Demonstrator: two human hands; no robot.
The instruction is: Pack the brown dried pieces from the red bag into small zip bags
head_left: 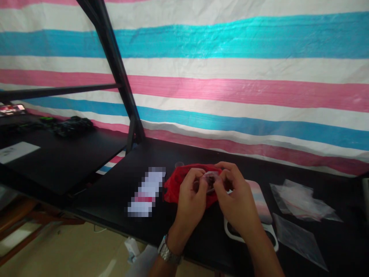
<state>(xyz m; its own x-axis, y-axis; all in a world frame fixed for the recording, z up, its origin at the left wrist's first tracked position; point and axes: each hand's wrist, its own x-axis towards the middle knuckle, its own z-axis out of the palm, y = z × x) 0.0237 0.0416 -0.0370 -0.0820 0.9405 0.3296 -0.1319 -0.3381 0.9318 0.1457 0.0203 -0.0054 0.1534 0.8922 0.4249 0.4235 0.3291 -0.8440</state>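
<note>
A small clear packet (pixel 210 181), glossy and slightly pinkish, sits between both hands just above a bunched red cloth (pixel 178 181) on the black desk (pixel 115 192). The packet is crumpled and catches the light; what is inside it is too blurred to tell, though it seems to be thin plastic.

The left hand (pixel 191 200), with a metal watch (pixel 168 252) at the wrist, has its fingers (pixel 198 177) curled in and pinched together on the packet's left edge. The right hand (pixel 238 202) mirrors it: its fingers (pixel 223 179) are bent and closed on the packet's right edge, thumb pressing from below. Both grips are tight, with no gap showing between fingertips and plastic.

The packet lies right between the two sets of fingertips, touching both, held off the desk in front of the red cloth, which lies behind and under the left hand.

Under the right wrist rests a flat case (pixel 261 204) with pink and pale blue bands, lying on a white-rimmed object (pixel 272 240). To the right, well apart, lie several clear plastic bags (pixel 302 200). To the left of the cloth lies a white card or box (pixel 147 192), its face obscured. A striped tarp (pixel 230 77) in pink, blue and white hangs behind the desk, and a black metal frame (pixel 115 65) rises at the left.
</note>
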